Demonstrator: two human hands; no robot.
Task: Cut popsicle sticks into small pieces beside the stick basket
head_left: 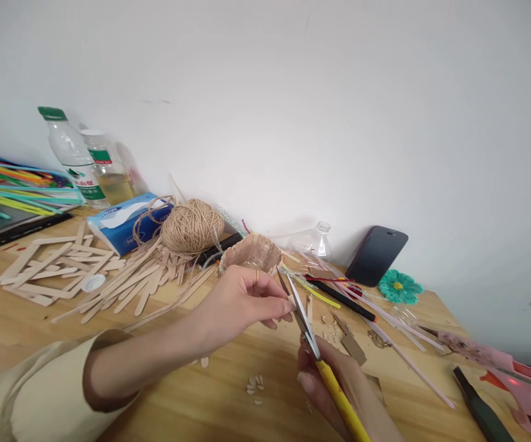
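Observation:
In the middle of the head view, my left hand [253, 298] is closed in a pinch on a small tan piece [291, 300], mostly hidden by the fingertips. My right hand [334, 380] grips a pair of scissors [310, 341] with yellow handles. Their blades are slightly apart and point up and away, right beside the left fingertips. Behind my left hand stands a small basket-like form [253, 250] that looks made of craft-stick wood. Small pale chips [255, 385] lie on the wooden table [191, 399] below the hands.
Many craft sticks [143, 282] and a twine ball [194, 226] lie left, by a blue tissue pack [127, 218] and a plastic bottle [78, 159]. Right are a leaning phone [376, 255], a teal flower [399, 286], a black pen [345, 298] and a pink glue gun [499, 368].

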